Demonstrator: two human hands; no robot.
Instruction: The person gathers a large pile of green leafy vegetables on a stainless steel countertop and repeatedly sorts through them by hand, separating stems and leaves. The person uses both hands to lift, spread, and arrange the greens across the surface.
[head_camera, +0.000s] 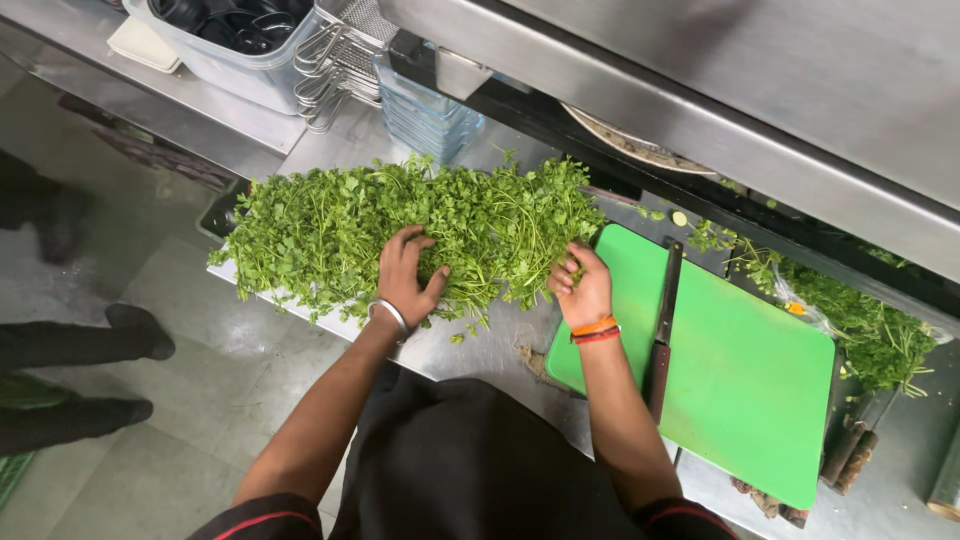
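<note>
A loose heap of leafy green herbs (400, 225) lies on the steel counter just left of the green cutting board (745, 385). The left hand (403, 280) presses spread into it; the right hand (582, 285) seems to pinch stems at the heap's board-side edge. Light, limp and easily bruised, it is best gathered by the stems.

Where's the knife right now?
In the head view, the knife lies on the green cutting board, along its left part, just right of the right hand.

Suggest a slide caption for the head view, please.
Both hands, left hand and right hand, gather leafy herbs beside a green cutting board.
</note>
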